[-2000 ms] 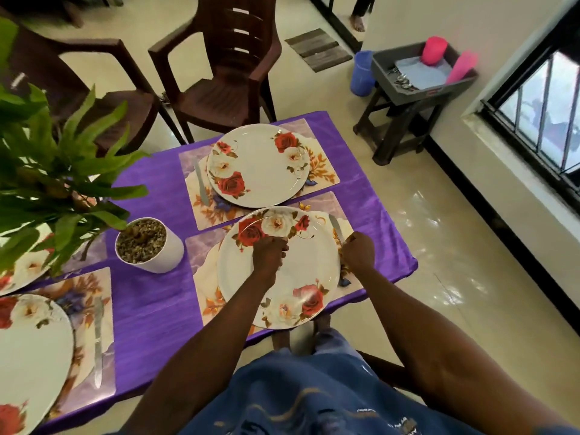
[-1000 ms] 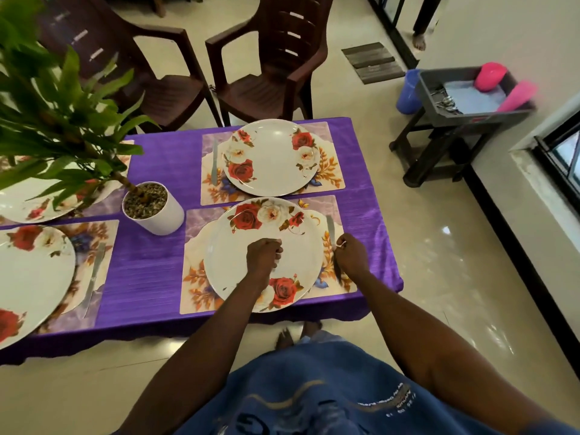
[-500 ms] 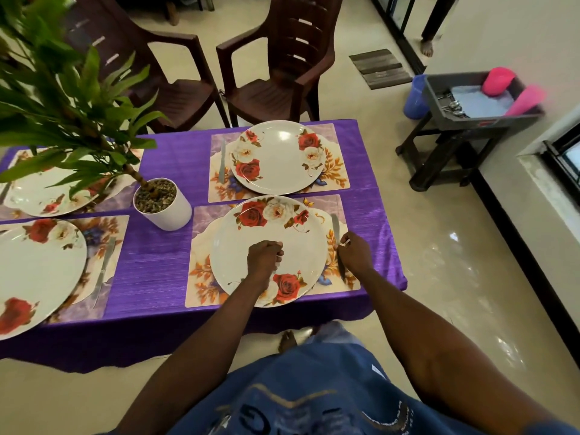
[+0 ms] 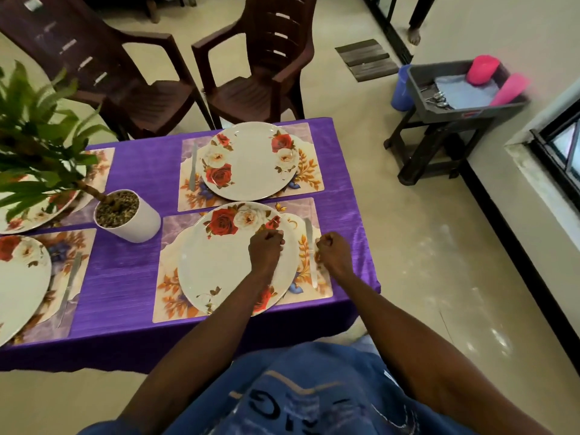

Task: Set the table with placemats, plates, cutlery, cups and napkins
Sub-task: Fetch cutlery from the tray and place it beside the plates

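Done: placemats, plates, knives on the tabletop [image 4: 131,171].
Left: pink cups [image 4: 481,69], napkins, spoons in gray tray [image 4: 455,113], 2 o'clock.
Left hand [image 4: 266,246]: curled, on near plate [image 4: 219,262].
Right hand [image 4: 332,251]: curled by knife [image 4: 309,237]; grip unclear.

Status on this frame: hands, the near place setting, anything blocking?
Left hand curled over near plate. Right hand curled beside the knife on its placemat; grip unclear. Nothing blocking.
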The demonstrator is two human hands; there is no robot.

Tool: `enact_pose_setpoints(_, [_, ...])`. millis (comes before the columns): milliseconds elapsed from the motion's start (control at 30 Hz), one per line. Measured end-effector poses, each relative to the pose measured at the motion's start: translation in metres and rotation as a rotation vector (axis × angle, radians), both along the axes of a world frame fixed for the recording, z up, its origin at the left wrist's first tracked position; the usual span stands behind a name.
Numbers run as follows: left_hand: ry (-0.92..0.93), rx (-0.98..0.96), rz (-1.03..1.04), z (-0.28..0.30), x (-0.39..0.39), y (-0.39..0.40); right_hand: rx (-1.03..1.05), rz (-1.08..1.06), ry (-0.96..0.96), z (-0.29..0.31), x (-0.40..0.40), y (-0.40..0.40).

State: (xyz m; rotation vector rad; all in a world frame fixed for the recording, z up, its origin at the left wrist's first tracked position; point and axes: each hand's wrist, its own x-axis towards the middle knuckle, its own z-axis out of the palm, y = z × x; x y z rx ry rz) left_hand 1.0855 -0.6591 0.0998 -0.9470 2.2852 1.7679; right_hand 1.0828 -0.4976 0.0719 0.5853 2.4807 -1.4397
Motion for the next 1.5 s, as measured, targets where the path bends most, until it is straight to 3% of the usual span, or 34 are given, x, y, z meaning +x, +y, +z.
enact_pose_setpoints(167, [0.073, -0.173, -0.134, 0.004, -0.028, 0.09, 0.019, -0.032, 0.146, 0.015, -0.031, 0.064])
enact_pose_setpoints(300, [0.086, -0.222, -0.26, 0.0, -0.049, 0.179, 0.005, -0.081, 0.137, 0.016, -0.053, 0.144])
enact_pose_setpoints(533, [-0.05, -0.151, -0.417, -0.025, -0.077, 0.317, 0.221, 0.03, -0.192, -0.002, -0.06, 0.295])
enact_pose_setpoints(667, [-0.172, -0.34, -0.583, -0.044, -0.088, 0.362, 0.313, 0.062, -0.291, -0.008, -0.056, 0.351])
enact_pose_setpoints(800, [-0.236, -0.567, -0.877, -0.054, -0.097, 0.389, 0.362, 0.113, -0.362, -0.011, -0.062, 0.386])
enact_pose_setpoints(967, [-0.221, -0.651, -1.054, -0.058, -0.125, 0.422, 0.383, 0.108, -0.376, -0.014, -0.086, 0.41])
enact_pose_setpoints(1200, [-0.186, -0.69, -1.1, -0.068, -0.213, 0.435, 0.336, 0.082, -0.35, -0.022, -0.167, 0.418])
enact_pose_setpoints(1500, [-0.075, -0.808, -1.179, -0.057, -0.415, 0.41, 0.246, -0.126, -0.287, -0.008, -0.349, 0.415])
